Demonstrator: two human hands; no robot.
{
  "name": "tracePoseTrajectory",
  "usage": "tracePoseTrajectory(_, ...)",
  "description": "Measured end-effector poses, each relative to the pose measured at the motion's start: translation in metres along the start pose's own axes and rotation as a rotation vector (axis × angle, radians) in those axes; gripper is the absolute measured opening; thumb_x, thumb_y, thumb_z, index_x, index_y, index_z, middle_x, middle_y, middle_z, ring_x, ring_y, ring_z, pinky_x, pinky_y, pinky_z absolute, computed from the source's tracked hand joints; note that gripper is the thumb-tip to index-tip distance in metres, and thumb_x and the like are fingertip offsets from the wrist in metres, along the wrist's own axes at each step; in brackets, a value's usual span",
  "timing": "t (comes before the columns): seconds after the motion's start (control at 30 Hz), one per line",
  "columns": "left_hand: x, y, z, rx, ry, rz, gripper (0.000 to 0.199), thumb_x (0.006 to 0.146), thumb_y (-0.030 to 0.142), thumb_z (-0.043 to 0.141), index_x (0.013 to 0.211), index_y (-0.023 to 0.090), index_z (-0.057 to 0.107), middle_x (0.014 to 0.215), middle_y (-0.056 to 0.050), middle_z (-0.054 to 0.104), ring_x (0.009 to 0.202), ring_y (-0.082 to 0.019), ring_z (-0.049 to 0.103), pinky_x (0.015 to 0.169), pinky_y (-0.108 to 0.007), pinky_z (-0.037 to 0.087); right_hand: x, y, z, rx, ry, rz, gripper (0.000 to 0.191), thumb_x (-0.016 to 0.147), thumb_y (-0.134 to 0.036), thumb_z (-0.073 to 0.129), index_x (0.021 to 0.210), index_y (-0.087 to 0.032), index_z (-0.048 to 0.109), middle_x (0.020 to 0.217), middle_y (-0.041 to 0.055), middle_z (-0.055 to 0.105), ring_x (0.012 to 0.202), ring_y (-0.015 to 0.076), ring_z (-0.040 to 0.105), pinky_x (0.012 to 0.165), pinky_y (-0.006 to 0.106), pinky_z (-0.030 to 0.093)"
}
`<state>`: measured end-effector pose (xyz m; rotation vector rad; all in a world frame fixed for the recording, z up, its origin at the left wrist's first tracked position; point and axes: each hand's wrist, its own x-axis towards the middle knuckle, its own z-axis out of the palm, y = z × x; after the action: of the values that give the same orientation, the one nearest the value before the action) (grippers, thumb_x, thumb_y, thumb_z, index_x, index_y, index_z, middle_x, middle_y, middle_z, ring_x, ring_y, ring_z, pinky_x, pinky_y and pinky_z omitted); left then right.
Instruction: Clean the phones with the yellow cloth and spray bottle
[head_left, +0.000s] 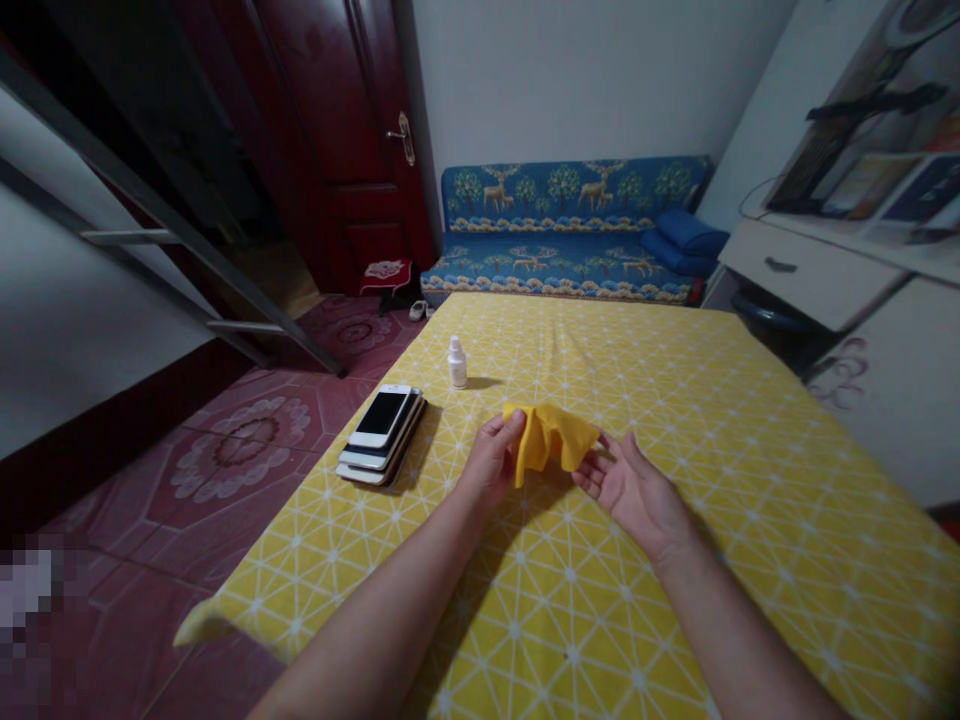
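Note:
A small yellow cloth hangs in folds between my two hands, just above the table. My left hand pinches its left end, thumb on top. At the cloth's right edge is my right hand, palm turned up and thumb raised apart; its fingertips meet the cloth, partly behind it. Left of my hands, a stack of phones lies on the table, a white one with a dark screen uppermost. A small white bottle stands upright beyond my left hand.
A yellow cloth with white lines covers the table. Behind it is a blue sofa with deer patterns. A ladder leans at the left near a red door. White drawers stand at the right.

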<state>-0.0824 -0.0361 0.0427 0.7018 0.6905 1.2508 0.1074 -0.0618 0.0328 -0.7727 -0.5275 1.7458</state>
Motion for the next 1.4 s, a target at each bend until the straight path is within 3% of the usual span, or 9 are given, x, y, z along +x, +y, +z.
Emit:
tracePoseTrajectory(0.3,-0.004,-0.005,0.005,0.073,-0.052,0.063,0.041,0.069,0.051,0.082,0.085,0.013,0.076,0.077,-0.006,0.073,0.067,-0.016,0.065,0.063,-0.025,0.05,-0.001,0.002,-0.001,-0.13,-0.027,-0.099,0.067,0.083,-0.042,0.073,0.142,-0.03,0.044,0.112,0.0089,0.073,0.103,0.0235,0.069,0.09,0.041,0.052)
tracePoseTrajectory(0.43,-0.002,-0.009,0.001,0.181,-0.048,0.078,0.04,0.07,0.051,0.081,0.084,0.014,0.077,0.08,-0.006,0.072,0.068,-0.016,0.063,0.062,-0.025,0.048,-0.003,-0.001,0.002,-0.209,0.01,-0.191,0.058,0.072,-0.033,0.082,0.126,-0.031,0.059,0.109,0.0049,0.075,0.101,0.0239,0.07,0.089,0.04,0.052)
tracePoseTrajectory(0.57,0.003,-0.009,-0.006,0.286,0.027,0.106,0.042,0.069,0.052,0.081,0.079,0.012,0.076,0.069,-0.005,0.068,0.06,-0.012,0.058,0.057,-0.023,0.043,-0.002,-0.003,-0.002,-0.261,0.14,-0.252,0.046,0.061,-0.034,0.088,0.102,-0.026,0.07,0.094,0.0036,0.077,0.085,0.0223,0.072,0.076,0.034,0.055)
tracePoseTrajectory(0.83,0.004,0.001,-0.006,0.327,-0.002,0.115,0.038,0.057,0.041,0.09,0.078,0.014,0.075,0.073,-0.006,0.071,0.063,-0.015,0.062,0.064,-0.027,0.048,-0.004,-0.005,-0.005,-0.49,0.186,-0.402,0.055,0.061,-0.029,0.087,0.114,-0.026,0.07,0.103,0.0034,0.076,0.09,0.0209,0.071,0.078,0.032,0.058)
tracePoseTrajectory(0.97,0.01,-0.002,-0.012,0.523,0.038,0.268,0.029,0.062,0.04,0.086,0.067,0.016,0.071,0.065,-0.001,0.064,0.06,-0.013,0.055,0.059,-0.025,0.045,-0.001,-0.004,-0.007,-0.564,0.229,-0.465,0.056,0.062,-0.031,0.085,0.116,-0.023,0.07,0.103,0.0059,0.075,0.089,0.0231,0.071,0.077,0.036,0.059)
tracePoseTrajectory(1.07,0.014,-0.004,-0.016,0.658,0.096,0.491,0.026,0.061,0.035,0.085,0.058,0.018,0.065,0.067,0.0,0.059,0.069,-0.015,0.056,0.063,-0.025,0.046,0.002,-0.003,-0.011,-0.644,0.288,-0.549,0.047,0.064,-0.033,0.083,0.109,-0.022,0.073,0.105,0.0073,0.073,0.093,0.0244,0.069,0.082,0.038,0.058)
tracePoseTrajectory(1.17,0.013,-0.001,-0.015,0.675,0.134,0.595,0.026,0.058,0.033,0.087,0.06,0.02,0.066,0.082,-0.003,0.062,0.081,-0.018,0.059,0.065,-0.026,0.048,0.002,-0.003,-0.012,-0.759,0.336,-0.654,0.028,0.069,-0.034,0.079,0.095,-0.023,0.076,0.102,0.0066,0.07,0.095,0.0243,0.066,0.084,0.04,0.055)
tracePoseTrajectory(1.33,0.002,0.01,-0.006,0.697,0.097,0.584,0.021,0.066,0.03,0.085,0.06,0.02,0.067,0.106,-0.01,0.072,0.106,-0.024,0.063,0.097,-0.038,0.045,-0.009,-0.008,-0.003,-0.857,0.358,-0.812,0.007,0.073,-0.031,0.077,0.077,-0.026,0.076,0.112,0.0069,0.061,0.112,0.0276,0.057,0.098,0.042,0.048)
tracePoseTrajectory(1.4,0.0,0.01,-0.003,0.627,0.073,0.495,0.022,0.068,0.032,0.084,0.063,0.019,0.067,0.101,-0.01,0.075,0.101,-0.024,0.066,0.095,-0.037,0.046,-0.014,-0.009,0.001,-0.852,0.344,-0.814,0.007,0.073,-0.032,0.077,0.077,-0.026,0.074,0.126,0.0063,0.059,0.124,0.0299,0.051,0.109,0.046,0.04)
